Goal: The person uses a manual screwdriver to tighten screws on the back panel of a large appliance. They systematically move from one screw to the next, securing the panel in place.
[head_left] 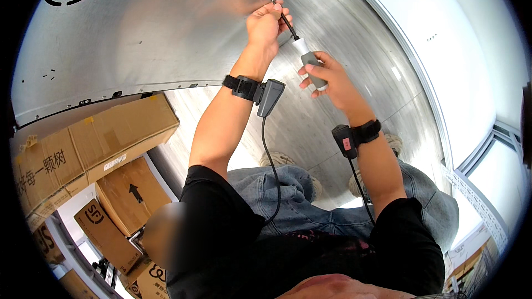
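Note:
A long screwdriver (314, 66) with a grey and white handle and a thin black shaft slants up past the edge of a large metal panel (166, 27). My right hand (332, 80) has its fingers wrapped loosely round the handle. Farther up, my left hand (267, 22) is closed in a pinch at the shaft, close beside the panel's edge. A tiny metallic bit shows at its fingertips, too small to name. The screwdriver's tip lies beyond the upper rim of the picture.
Black strapped devices with cables sit on my left wrist (270, 98) and right wrist (344, 142). Cardboard boxes (111, 133) are stacked at the lower left. A white panel (443, 39) curves along the right, beside the grey wood-look floor (354, 39). Vent slots mark the metal panel.

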Action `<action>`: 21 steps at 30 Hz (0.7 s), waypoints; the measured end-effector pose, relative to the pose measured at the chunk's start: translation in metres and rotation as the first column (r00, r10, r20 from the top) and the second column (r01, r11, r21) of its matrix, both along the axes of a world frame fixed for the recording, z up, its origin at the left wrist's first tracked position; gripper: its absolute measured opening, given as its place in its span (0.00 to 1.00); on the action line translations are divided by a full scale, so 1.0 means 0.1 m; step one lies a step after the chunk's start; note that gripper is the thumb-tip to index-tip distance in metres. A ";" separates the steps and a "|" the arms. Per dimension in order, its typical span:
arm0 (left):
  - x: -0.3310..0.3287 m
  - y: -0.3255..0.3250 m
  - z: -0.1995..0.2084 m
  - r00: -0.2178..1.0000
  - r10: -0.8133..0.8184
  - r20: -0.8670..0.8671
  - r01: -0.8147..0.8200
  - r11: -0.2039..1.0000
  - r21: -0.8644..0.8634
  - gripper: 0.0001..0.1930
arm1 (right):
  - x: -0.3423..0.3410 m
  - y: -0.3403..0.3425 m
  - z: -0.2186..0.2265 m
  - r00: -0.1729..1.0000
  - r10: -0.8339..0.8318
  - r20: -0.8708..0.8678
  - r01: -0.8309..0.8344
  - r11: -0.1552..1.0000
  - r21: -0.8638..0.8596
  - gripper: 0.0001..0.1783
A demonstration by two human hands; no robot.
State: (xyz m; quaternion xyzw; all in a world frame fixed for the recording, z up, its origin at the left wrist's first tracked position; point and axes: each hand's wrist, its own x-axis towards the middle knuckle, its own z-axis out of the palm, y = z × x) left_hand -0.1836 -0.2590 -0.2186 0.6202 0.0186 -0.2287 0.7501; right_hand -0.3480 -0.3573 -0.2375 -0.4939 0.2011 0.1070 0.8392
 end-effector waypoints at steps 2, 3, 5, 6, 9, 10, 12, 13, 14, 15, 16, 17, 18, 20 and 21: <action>-0.02 -0.02 0.03 1.000 0.003 -0.016 -0.003 1.000 -0.005 0.09 | -0.02 -0.08 -0.01 0.999 0.040 0.023 -0.044 0.977 0.208 0.31; -0.03 -0.02 0.03 1.000 0.007 -0.014 -0.007 1.000 -0.001 0.10 | -0.01 -0.09 -0.02 0.999 0.037 0.009 -0.038 0.985 0.171 0.30; -0.03 -0.03 0.04 1.000 0.016 -0.010 -0.016 1.000 0.008 0.11 | 0.00 -0.08 -0.06 0.999 0.032 -0.020 -0.030 0.995 0.096 0.30; -0.03 -0.03 0.04 1.000 0.018 -0.020 -0.018 1.000 0.001 0.12 | 0.00 -0.06 -0.08 0.999 0.038 0.004 -0.038 0.999 -0.012 0.30; -0.03 -0.03 0.07 0.999 0.019 -0.048 -0.020 1.000 -0.010 0.14 | -0.01 0.00 -0.09 0.997 0.065 0.040 -0.053 0.968 -0.246 0.30; -0.03 -0.03 0.08 0.998 0.018 -0.054 -0.018 1.000 -0.006 0.15 | 0.00 -0.01 -0.09 0.997 0.074 0.030 -0.064 0.962 -0.264 0.30; -0.03 -0.03 0.09 0.998 0.022 -0.057 -0.021 1.000 0.012 0.15 | 0.00 0.01 -0.08 0.998 0.058 0.033 -0.045 0.953 -0.300 0.30; -0.03 -0.03 0.08 0.998 0.027 -0.053 -0.025 0.999 0.026 0.14 | 0.00 0.04 -0.08 0.998 0.032 0.045 -0.016 0.948 -0.317 0.30; -0.03 -0.03 0.08 0.998 0.031 -0.049 -0.029 0.999 0.039 0.14 | 0.00 0.05 -0.07 0.998 0.005 0.058 0.014 0.942 -0.335 0.29; -0.04 -0.04 0.08 0.998 0.035 -0.049 -0.032 0.998 0.051 0.14 | 0.00 0.05 -0.08 0.999 0.004 0.054 0.013 0.951 -0.310 0.29; -0.04 -0.04 0.07 0.998 0.039 -0.048 -0.036 0.997 0.064 0.14 | 0.00 0.05 -0.08 0.999 0.003 0.050 0.011 0.958 -0.285 0.29; -0.04 -0.04 0.07 0.998 0.046 -0.048 -0.042 0.996 0.076 0.13 | 0.00 0.05 -0.09 0.999 0.004 0.045 0.007 0.966 -0.260 0.29; -0.04 -0.03 0.08 0.997 0.052 -0.055 -0.047 0.996 0.078 0.13 | 0.00 0.05 -0.10 0.999 0.009 0.050 0.005 0.962 -0.273 0.29; -0.04 -0.02 0.08 0.996 0.061 -0.067 -0.056 0.995 0.081 0.12 | 0.01 0.05 -0.13 0.998 0.015 0.061 0.004 0.954 -0.298 0.30; -0.04 -0.02 0.08 0.996 0.061 -0.071 -0.055 0.996 0.074 0.12 | 0.00 0.05 -0.16 0.998 0.011 0.059 0.008 0.950 -0.313 0.30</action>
